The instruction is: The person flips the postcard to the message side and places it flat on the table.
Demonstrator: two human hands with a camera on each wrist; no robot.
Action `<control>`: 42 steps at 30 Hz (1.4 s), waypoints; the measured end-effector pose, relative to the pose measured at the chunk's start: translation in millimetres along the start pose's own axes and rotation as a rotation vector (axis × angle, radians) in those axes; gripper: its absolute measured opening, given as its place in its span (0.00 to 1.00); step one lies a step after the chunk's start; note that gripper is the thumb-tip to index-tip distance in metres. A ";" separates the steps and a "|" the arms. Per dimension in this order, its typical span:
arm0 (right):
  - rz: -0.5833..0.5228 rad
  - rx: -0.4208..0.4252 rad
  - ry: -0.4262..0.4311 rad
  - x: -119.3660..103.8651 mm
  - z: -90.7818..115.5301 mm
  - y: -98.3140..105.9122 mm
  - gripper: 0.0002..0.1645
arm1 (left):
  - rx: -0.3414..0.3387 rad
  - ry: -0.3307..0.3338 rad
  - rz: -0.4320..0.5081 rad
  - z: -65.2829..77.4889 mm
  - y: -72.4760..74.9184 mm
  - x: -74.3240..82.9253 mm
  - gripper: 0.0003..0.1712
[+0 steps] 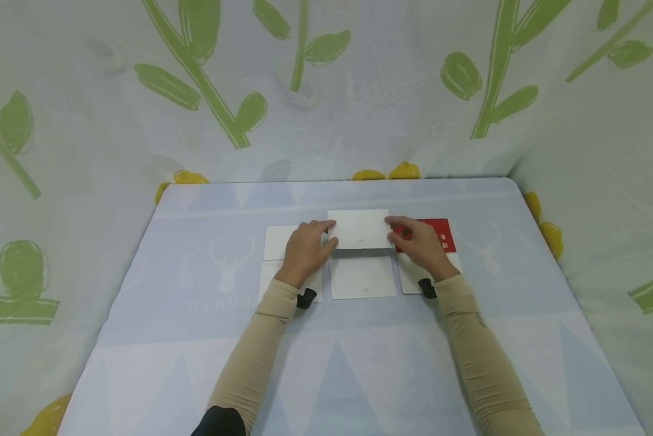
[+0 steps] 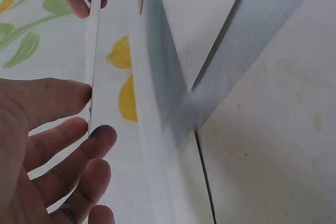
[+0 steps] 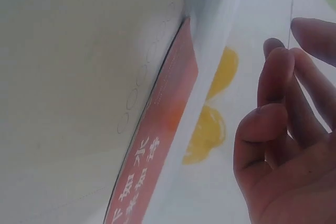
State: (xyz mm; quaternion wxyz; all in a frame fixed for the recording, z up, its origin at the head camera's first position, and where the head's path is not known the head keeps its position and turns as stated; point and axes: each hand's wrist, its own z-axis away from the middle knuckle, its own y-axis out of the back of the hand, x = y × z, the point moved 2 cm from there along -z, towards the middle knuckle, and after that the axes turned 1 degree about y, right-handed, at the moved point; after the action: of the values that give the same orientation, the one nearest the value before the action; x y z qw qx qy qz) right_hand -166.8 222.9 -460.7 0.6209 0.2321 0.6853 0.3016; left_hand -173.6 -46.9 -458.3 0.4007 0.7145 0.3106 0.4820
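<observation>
A white card (image 1: 359,227) is held up a little above the table between both hands, tilted, with a shadow along its near edge. My left hand (image 1: 306,249) pinches its left edge between thumb and fingers. At the right edge, my right hand (image 1: 423,247) pinches it the same way. The left wrist view shows the card (image 2: 95,30) edge-on between the two hands. Below it lies another white card (image 1: 363,278). Partly behind my right hand is a red card (image 1: 440,232) with white characters, seen also in the right wrist view (image 3: 157,124).
Two more white cards lie at the left, a far one (image 1: 277,241) and a near one (image 1: 266,280), partly covered by my left hand. Another white card (image 1: 411,277) lies at the near right. The pale patterned tabletop (image 1: 326,351) meets leaf-printed curtains (image 1: 359,133) at the back and sides.
</observation>
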 end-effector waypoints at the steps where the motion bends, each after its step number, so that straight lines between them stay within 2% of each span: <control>1: 0.014 0.000 -0.002 -0.6 0.0 -0.8 0.28 | 0.003 -0.008 -0.027 0.5 -0.3 0.8 0.24; 6: 0.052 -0.011 0.009 -4.0 0.2 -3.1 0.29 | 0.027 -0.047 -0.115 3.1 -2.4 3.9 0.25; 17: 0.176 -0.022 0.027 -8.5 0.7 -9.7 0.32 | 0.061 -0.084 -0.224 4.8 -3.6 10.8 0.24; 26: 0.231 -0.057 -0.019 -13.3 0.5 -12.2 0.31 | 0.050 -0.075 -0.242 3.1 -9.7 9.6 0.23; 34: 0.235 -0.098 -0.036 -14.9 -2.7 -13.9 0.30 | -0.012 -0.036 -0.256 -0.6 -16.0 8.1 0.24; 42: 0.236 -0.109 -0.015 -12.3 -4.9 -15.4 0.30 | 0.017 -0.058 -0.254 0.3 -16.4 8.6 0.23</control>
State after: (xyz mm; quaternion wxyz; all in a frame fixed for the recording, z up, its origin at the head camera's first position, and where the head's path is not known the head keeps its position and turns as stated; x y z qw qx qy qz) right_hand -169.3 202.8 -462.5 0.5980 0.2793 0.6312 0.4074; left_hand -171.3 -31.8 -468.9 0.4615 0.6863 0.3911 0.4039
